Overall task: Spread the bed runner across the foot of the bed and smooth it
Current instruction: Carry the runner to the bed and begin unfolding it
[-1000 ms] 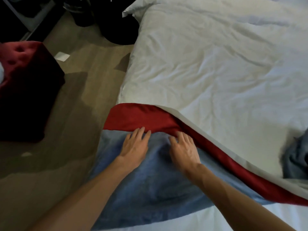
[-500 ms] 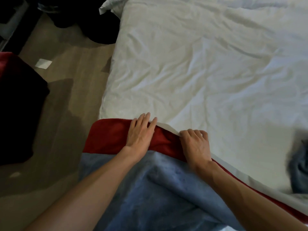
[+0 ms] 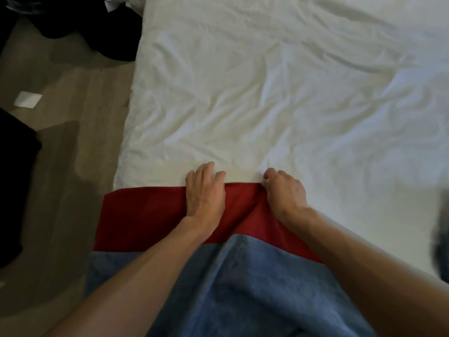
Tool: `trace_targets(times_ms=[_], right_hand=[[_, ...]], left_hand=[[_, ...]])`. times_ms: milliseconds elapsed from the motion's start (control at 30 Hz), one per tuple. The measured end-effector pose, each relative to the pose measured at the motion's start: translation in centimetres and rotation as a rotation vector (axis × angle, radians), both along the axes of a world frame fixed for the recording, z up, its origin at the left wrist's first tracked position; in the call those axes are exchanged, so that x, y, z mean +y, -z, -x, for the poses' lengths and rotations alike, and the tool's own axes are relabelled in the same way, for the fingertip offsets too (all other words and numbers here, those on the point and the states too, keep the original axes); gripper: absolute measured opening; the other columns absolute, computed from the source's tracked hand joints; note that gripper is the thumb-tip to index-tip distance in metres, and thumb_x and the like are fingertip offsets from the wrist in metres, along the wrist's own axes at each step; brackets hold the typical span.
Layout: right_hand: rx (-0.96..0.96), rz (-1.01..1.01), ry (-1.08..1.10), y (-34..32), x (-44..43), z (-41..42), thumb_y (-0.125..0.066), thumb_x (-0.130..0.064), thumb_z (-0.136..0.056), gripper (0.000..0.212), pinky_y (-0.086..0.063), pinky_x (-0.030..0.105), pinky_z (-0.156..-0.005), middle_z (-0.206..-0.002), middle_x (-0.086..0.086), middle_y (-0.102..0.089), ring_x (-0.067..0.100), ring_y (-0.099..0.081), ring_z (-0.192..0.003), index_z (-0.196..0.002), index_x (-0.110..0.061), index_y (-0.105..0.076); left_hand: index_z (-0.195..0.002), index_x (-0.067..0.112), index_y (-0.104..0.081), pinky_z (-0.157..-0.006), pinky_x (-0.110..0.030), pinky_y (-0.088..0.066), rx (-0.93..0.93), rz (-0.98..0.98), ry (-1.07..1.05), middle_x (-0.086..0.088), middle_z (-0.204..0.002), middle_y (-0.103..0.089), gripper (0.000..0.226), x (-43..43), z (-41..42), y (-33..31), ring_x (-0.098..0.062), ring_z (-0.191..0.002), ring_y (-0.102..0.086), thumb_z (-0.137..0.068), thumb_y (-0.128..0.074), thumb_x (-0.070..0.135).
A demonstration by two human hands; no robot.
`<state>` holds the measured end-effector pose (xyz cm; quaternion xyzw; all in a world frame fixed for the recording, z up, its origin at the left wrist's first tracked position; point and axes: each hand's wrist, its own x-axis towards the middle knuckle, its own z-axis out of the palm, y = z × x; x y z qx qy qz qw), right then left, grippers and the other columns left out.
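Note:
The bed runner point(image 3: 145, 215) is a cloth with a red band along its far side and a blue band point(image 3: 243, 288) nearer me. It lies over the near left corner of the white bed point(image 3: 267, 93). My left hand point(image 3: 205, 190) lies flat on the red band, fingers straight and reaching past its far edge onto the white cover. My right hand point(image 3: 284, 188) has its fingers curled and grips the red edge, where the cloth bunches into a fold. To the right the runner slants back toward me.
Wooden floor point(image 3: 73, 166) runs along the bed's left side, with a white paper scrap point(image 3: 28, 99) on it. A dark stool point(image 3: 14, 190) stands at the left edge and dark objects point(image 3: 85, 27) at the top left. Blue-grey cloth point(image 3: 439, 251) shows at the right edge.
Both hands have slid from the blue band up to the runner's far red edge, pushing it farther up the bed. The right hand has curled onto that edge.

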<state>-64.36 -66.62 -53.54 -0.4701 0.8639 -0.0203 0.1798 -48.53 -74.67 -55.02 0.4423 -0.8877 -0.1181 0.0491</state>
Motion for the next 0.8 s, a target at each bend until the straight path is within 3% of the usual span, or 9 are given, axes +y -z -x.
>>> trace_targets(times_ms=[67,200,300,433,500,700,800], right_hand=[[0.083,0.075,0.009,0.9,0.7,-1.5,-0.046,-0.009,-0.089,0.021,-0.038,0.038,-0.081,-0.106,0.012,-0.057,0.032,-0.051,-0.094,-0.109,-0.010,-0.054],[0.115,0.187,-0.146,1.9,2.3,-4.1,-0.046,-0.019,-0.094,0.039,-0.023,0.050,-0.111,-0.141,0.018,-0.044,0.035,-0.035,-0.134,-0.132,-0.010,-0.049],[0.153,0.119,-0.258,2.9,2.8,-4.1,-0.030,-0.031,-0.098,0.051,-0.008,0.050,-0.114,-0.153,0.017,-0.026,0.032,-0.017,-0.144,-0.144,-0.009,-0.033],[0.170,0.010,-0.308,3.7,2.8,-3.8,-0.008,-0.039,-0.097,0.060,0.003,0.047,-0.116,-0.158,0.017,-0.005,0.031,0.002,-0.145,-0.150,-0.012,-0.013],[0.147,0.039,-0.276,3.6,2.9,-4.1,-0.010,-0.038,-0.097,0.059,0.003,0.046,-0.116,-0.157,0.018,-0.006,0.031,0.002,-0.145,-0.150,-0.012,-0.013],[0.065,0.241,-0.231,1.7,7.1,-5.7,-0.039,-0.023,-0.098,0.046,-0.015,0.049,-0.116,-0.150,0.020,-0.032,0.034,-0.024,-0.141,-0.140,-0.005,-0.041],[0.052,0.238,-0.237,0.8,10.5,-6.3,-0.048,-0.018,-0.096,0.045,-0.016,0.048,-0.116,-0.149,0.020,-0.033,0.035,-0.026,-0.140,-0.139,-0.004,-0.043]], left_hand=[[-0.131,0.010,-0.050,-0.113,-0.051,-0.019,0.021,-0.017,0.058,-0.017,-0.146,-0.037,0.041,1.0,0.1,0.4,-0.031,-0.136,-0.031,-0.091,-0.048,0.017],[-0.148,0.020,-0.021,-0.115,-0.053,-0.003,-0.100,-0.050,0.196,-0.015,-0.157,-0.010,0.057,2.2,-0.3,1.2,-0.029,-0.145,-0.006,-0.095,-0.029,0.038],[-0.150,0.026,-0.009,-0.115,-0.052,0.002,-0.158,-0.029,0.198,-0.014,-0.158,-0.001,0.058,1.9,-0.3,2.4,-0.029,-0.145,0.003,-0.096,-0.024,0.041],[-0.150,0.026,-0.008,-0.114,-0.053,0.001,-0.148,-0.015,0.213,-0.015,-0.158,-0.001,0.059,1.8,-0.3,3.3,-0.031,-0.145,0.004,-0.095,-0.027,0.040],[-0.150,0.024,-0.011,-0.114,-0.054,-0.001,-0.132,0.006,0.208,-0.016,-0.157,-0.004,0.060,1.9,-0.3,3.3,-0.032,-0.145,0.000,-0.095,-0.029,0.039],[-0.147,0.015,-0.026,-0.115,-0.053,-0.008,-0.041,-0.003,0.277,-0.017,-0.155,-0.015,0.054,4.3,-1.9,1.2,-0.032,-0.144,-0.009,-0.095,-0.037,0.026],[-0.145,0.014,-0.031,-0.115,-0.051,-0.011,0.004,-0.032,0.305,-0.016,-0.154,-0.021,0.052,6.4,-3.6,-0.2,-0.030,-0.144,-0.014,-0.094,-0.040,0.021]])
